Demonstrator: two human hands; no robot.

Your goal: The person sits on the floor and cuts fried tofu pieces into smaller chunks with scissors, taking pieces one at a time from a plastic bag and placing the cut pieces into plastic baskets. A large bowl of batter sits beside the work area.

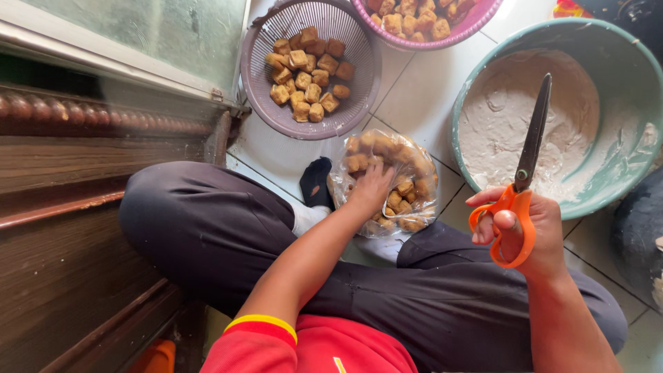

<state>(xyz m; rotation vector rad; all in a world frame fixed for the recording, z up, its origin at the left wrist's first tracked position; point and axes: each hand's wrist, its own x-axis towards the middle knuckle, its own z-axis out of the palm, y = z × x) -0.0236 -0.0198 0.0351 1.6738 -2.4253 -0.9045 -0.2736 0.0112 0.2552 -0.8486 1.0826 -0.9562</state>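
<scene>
I sit cross-legged on a white tiled floor in dark trousers. My left hand (371,188) reaches down into a clear plastic bag (407,173) of fried tofu puffs lying in front of my legs, fingers among the pieces. My right hand (528,231) holds a pair of scissors (526,166) with orange handles, thumb and fingers through the loops, blades closed and pointing up and away over the bowl.
A purple perforated basket (262,83) holds several tofu puffs at top centre. A pink basket (476,24) with more puffs sits behind it. A large teal bowl (625,76) of white batter stands at right. Dark wooden furniture (62,228) runs along the left.
</scene>
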